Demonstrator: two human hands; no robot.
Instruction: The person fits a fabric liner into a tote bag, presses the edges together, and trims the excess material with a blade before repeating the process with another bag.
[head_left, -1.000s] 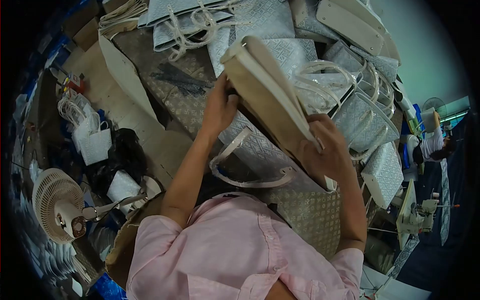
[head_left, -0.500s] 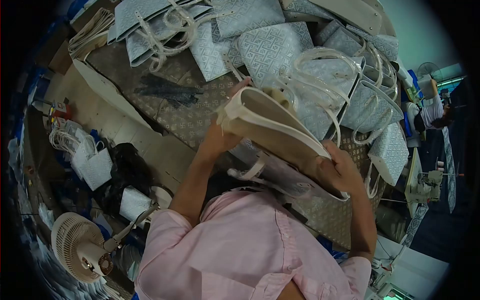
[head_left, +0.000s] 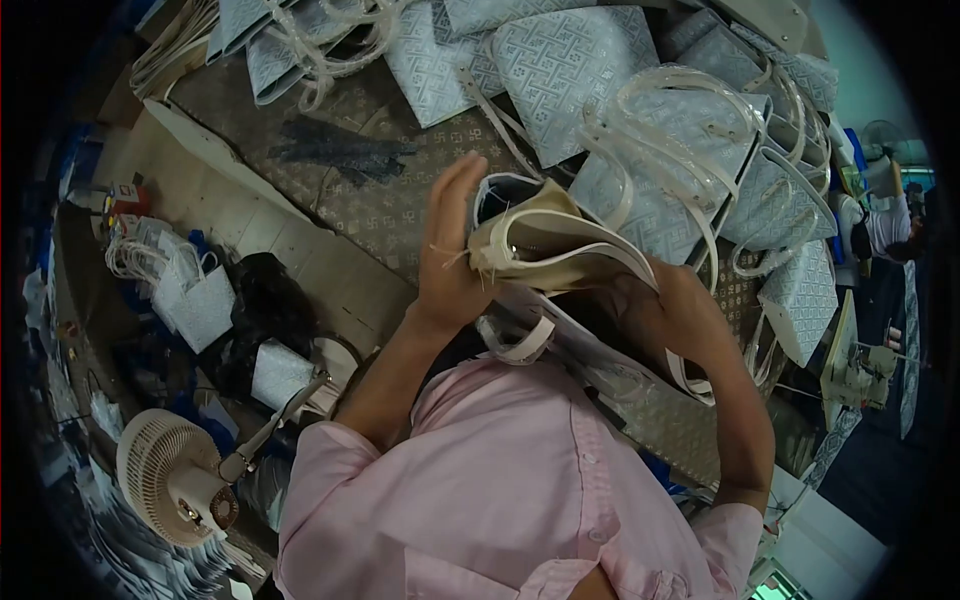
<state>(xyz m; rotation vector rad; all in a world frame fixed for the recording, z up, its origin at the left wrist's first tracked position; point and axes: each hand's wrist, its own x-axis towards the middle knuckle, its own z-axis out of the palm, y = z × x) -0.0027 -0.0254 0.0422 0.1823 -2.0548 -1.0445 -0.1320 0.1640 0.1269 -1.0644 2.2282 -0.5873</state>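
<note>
A cream-coloured handbag (head_left: 560, 240) with a tan lining is in front of my chest, its mouth spread wide and its inside showing. My left hand (head_left: 455, 250) lies along the bag's left end, fingers stretched upward and palm against it; loose threads poke out there. At the other end my right hand (head_left: 680, 315) grips the rim, with part of its fingers hidden inside the mouth. Pale strap handles (head_left: 525, 343) hang below the bag, close to my shirt.
Silver patterned handbags (head_left: 570, 75) with clear handles crowd the far side of the brown patterned table (head_left: 370, 235). Dark strips (head_left: 340, 150) lie there too. A fan (head_left: 170, 475) stands lower left, near more bags (head_left: 200, 305). Another person (head_left: 885, 225) sits far right.
My left fingers have straightened and moved up along the bag's end. My right hand has reached deeper into the mouth, and the lining shows more. The view has shifted slightly.
</note>
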